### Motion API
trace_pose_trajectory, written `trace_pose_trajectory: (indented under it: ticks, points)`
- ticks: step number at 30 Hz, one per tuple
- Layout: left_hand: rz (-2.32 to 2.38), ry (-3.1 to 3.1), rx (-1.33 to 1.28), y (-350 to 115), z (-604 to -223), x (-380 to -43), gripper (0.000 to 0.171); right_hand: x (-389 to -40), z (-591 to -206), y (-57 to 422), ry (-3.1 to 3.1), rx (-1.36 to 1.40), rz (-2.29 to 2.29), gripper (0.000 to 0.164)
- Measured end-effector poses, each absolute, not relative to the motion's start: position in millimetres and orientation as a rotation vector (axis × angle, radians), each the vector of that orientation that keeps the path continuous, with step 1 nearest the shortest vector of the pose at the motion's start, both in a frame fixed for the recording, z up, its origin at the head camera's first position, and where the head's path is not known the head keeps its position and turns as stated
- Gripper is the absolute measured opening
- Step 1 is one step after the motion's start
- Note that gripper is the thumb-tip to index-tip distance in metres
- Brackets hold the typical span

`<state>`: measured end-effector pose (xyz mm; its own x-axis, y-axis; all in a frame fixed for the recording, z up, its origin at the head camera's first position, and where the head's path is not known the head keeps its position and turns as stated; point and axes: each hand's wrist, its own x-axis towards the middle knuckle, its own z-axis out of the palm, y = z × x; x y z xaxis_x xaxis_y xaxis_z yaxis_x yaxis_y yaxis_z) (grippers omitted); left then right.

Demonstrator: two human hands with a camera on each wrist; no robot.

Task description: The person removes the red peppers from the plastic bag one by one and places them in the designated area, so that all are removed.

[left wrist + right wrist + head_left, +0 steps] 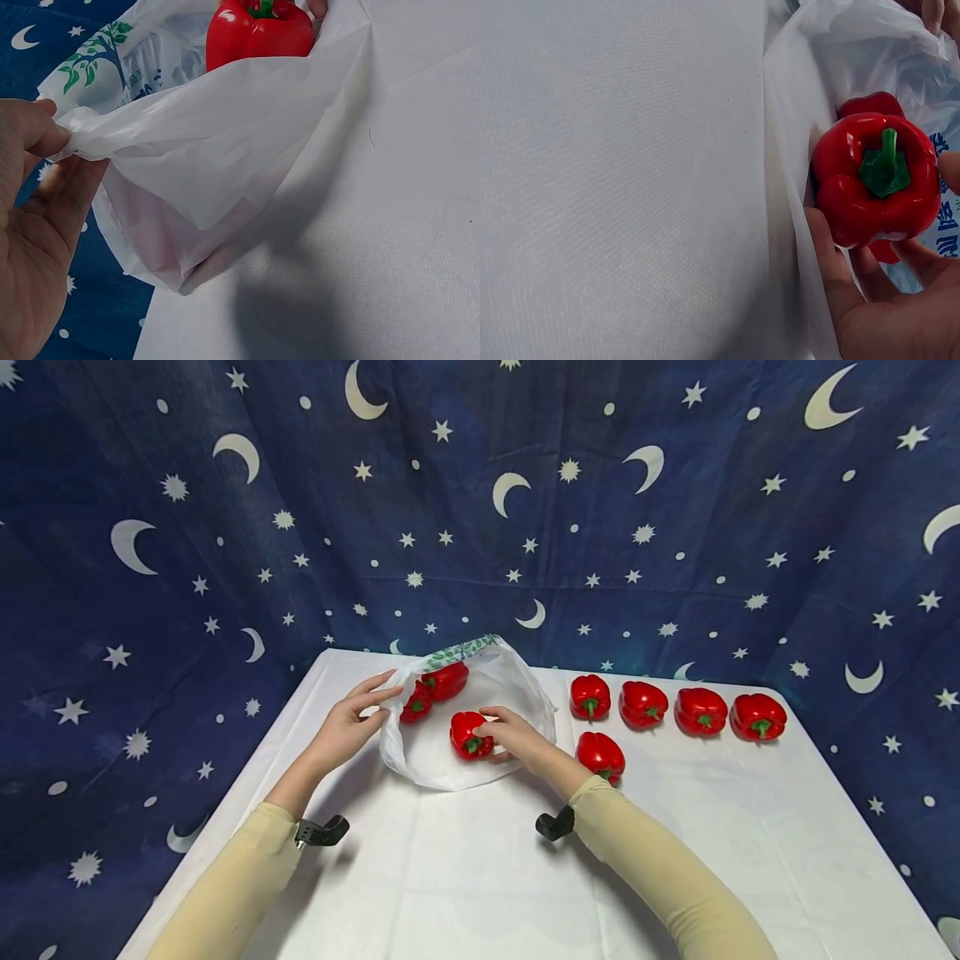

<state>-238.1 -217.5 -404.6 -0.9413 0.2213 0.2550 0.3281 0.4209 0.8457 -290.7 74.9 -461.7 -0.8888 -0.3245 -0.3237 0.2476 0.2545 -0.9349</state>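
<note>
My left hand [347, 727] pinches the left rim of a white plastic bag [202, 142], which lies on its side with its mouth toward me. Green leaf print and blue lettering show on the bag. Inside the mouth, my right hand [517, 737] holds a red bell pepper [877, 176] with a green stem, its fingers under and around it. Two more red bell peppers, a rear one [446, 680] and a nearer one [416, 702], lie deeper in the bag on its left side. The left wrist view shows the held pepper just above the bag's edge.
To the right of the bag, several red bell peppers stand in a row, from a left one [590, 697] to a far right one [758, 717]. Another pepper [601, 756] lies in front of the row, close to my right forearm. A dark blue star-and-moon cloth [480, 527] hangs behind the white table [480, 877].
</note>
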Motion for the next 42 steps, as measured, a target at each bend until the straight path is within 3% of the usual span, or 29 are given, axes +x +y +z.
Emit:
trace_pose_trajectory:
  ticks: [8,17,42]
  points:
    - [-1.573,-2.552,-0.499,-219.1,-409.3,-241.6,0.039,-294.1,-462.5,76.9,2.021,-0.143,-1.669,0.075]
    - [-1.561,-2.537,-0.518,-229.7,-432.1,-257.3,0.040,-297.3,-463.8,78.0,1.959,-0.133,-1.698,0.070]
    - [-1.545,-2.546,-0.527,-228.6,-432.3,-257.7,0.040,-295.4,-461.0,79.1,1.989,-0.136,-1.688,0.064]
